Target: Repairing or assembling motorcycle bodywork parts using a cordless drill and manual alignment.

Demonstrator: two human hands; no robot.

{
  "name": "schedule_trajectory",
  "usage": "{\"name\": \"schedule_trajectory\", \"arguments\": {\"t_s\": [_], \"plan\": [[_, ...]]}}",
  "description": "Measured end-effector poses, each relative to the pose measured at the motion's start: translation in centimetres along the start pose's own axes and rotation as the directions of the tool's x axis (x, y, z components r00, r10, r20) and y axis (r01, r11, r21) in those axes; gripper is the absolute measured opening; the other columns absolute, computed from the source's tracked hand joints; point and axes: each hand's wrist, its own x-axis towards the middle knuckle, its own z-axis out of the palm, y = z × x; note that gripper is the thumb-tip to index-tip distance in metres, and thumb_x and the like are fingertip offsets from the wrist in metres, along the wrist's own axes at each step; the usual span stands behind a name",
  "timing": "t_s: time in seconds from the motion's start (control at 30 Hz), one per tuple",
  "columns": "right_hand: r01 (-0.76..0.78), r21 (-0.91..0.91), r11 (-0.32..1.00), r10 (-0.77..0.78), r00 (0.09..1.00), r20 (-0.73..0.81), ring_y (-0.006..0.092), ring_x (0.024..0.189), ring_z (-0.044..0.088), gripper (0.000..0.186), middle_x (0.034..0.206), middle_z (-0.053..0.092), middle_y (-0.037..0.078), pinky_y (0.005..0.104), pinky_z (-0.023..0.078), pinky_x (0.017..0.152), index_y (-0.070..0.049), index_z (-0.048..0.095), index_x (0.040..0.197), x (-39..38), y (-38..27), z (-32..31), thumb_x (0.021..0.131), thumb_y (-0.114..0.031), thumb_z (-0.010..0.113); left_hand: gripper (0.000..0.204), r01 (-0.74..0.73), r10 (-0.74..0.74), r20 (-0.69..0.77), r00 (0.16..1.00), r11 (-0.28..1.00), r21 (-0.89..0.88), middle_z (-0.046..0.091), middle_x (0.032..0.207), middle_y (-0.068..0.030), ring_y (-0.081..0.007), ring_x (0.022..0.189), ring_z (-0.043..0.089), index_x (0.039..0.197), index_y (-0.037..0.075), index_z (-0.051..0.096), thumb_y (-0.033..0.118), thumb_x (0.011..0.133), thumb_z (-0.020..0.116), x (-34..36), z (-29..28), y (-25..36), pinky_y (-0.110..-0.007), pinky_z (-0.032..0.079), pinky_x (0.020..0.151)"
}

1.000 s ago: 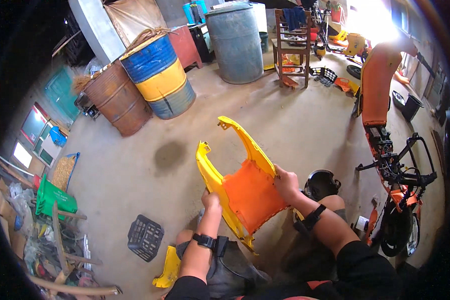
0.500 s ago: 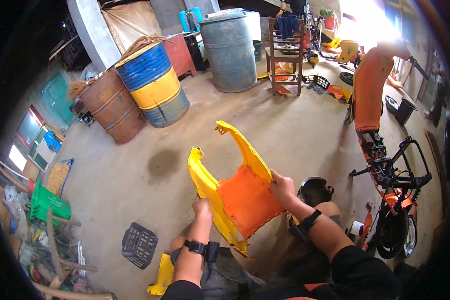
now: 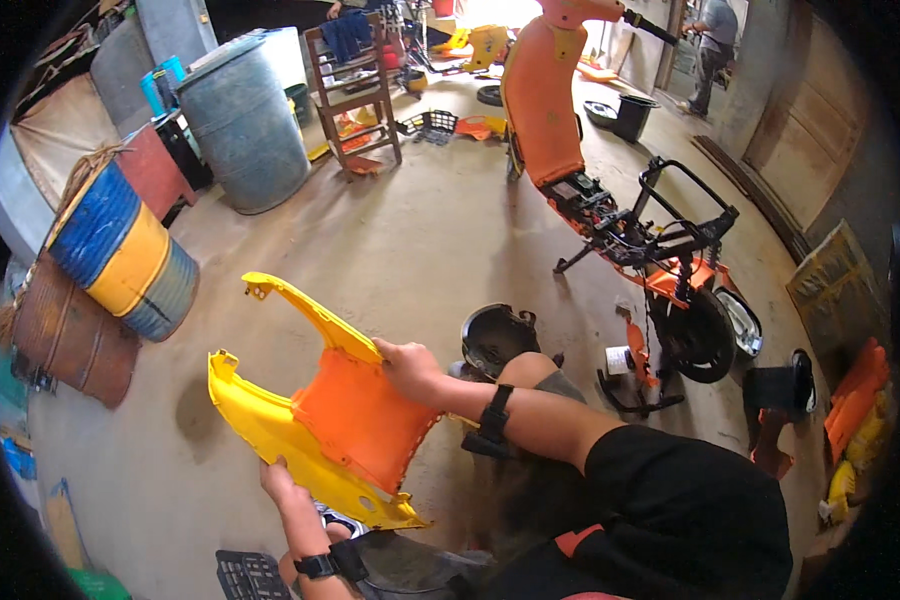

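Observation:
In front of me I hold a yellow and orange plastic motorcycle body panel (image 3: 355, 420), two yellow arms reaching away from its orange middle. My left hand (image 3: 282, 482) is closed on the lower left yellow edge. At the opposite edge, near where yellow meets orange, my right hand (image 3: 410, 372) is closed, thumb on top. The panel is tilted and held above the floor. Just beyond my right forearm lies a black bowl-shaped object (image 3: 498, 338). A partly stripped motorcycle (image 3: 620, 225) with an orange front and bare black frame stands ahead to the right.
Barrels line the left: a blue-grey drum (image 3: 245, 125), a blue-and-yellow drum (image 3: 130, 255) and a rusty drum (image 3: 75, 330). A wooden chair (image 3: 355, 95) stands far off. Black crates (image 3: 248, 575) and loose orange panels (image 3: 855, 395) lie around. Another person (image 3: 715, 50) stands far right.
My view has swung to the right, so the panel and both hands appear further left. Both hands keep their hold on the panel. More of the right wall and a standing person now show.

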Motion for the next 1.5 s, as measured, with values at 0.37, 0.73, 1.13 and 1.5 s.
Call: {"name": "schedule_trajectory", "arguments": {"t_s": [0.37, 0.73, 1.13, 1.5], "plan": [[-0.026, 0.14, 0.99, 0.031, 0.999, -0.03, 0.0422, 0.078, 0.063, 0.044, 0.083, 0.062, 0.026, 0.048, 0.05, 0.068, -0.01, 0.054, 0.128, -0.7, 0.7, 0.4, 0.084, -0.011, 0.055, 0.044, -0.042, 0.042, -0.012, 0.999, 0.998, 0.039, 0.053, 0.13, -0.0163, -0.0316, 0.108, 0.06, 0.139, 0.006, 0.041, 0.004, 0.096, 0.045, -2.3, 1.0, 0.2, -0.046, 0.053, 0.09], [0.043, 0.097, 0.994, -0.041, 0.999, -0.032, 0.0417, 0.079, 0.063, 0.041, 0.083, 0.064, 0.024, 0.0492, 0.05, 0.069, -0.008, 0.056, 0.124, -0.5, 0.3, -0.1, 0.083, -0.01, 0.053, 0.042, 0.008, -0.008, 0.012, 1.0, 1.0, 0.006, 0.051, 0.132, -0.0177, -0.0337, 0.111, 0.059, 0.139, 0.006, 0.04, 0.007, 0.098, 0.039, 0.4, -1.7, -0.7, -0.049, 0.052, 0.092], [0.025, 0.039, 0.999, -0.024, 0.999, -0.042, 0.0397, 0.079, 0.064, 0.045, 0.086, 0.064, 0.024, 0.0469, 0.052, 0.071, -0.011, 0.057, 0.126, -0.1, 0.8, -0.1, 0.081, -0.008, 0.055, 0.041, -0.013, 0.028, -0.108, 0.994, 0.99, 0.143, 0.05, 0.135, -0.0181, -0.0334, 0.113, 0.057, 0.14, 0.004, 0.041, 0.003, 0.099, 0.034, -1.8, 1.5, 0.6, -0.047, 0.051, 0.093], [-0.175, 0.305, 0.936, 0.173, 0.984, 0.034, 0.0087, 0.071, 0.054, 0.022, 0.078, 0.062, 0.0, 0.0277, 0.047, 0.061, 0.001, 0.068, 0.101, 0.4, 3.8, -0.9, 0.083, 0.001, 0.055, 0.036, -0.141, 0.227, -0.211, 0.951, 0.923, 0.358, 0.062, 0.11, -0.011, -0.0231, 0.089, 0.062, 0.125, 0.003, 0.053, 0.014, 0.091, 0.056, -0.2, 1.3, -1.2, -0.037, 0.052, 0.077]]}}
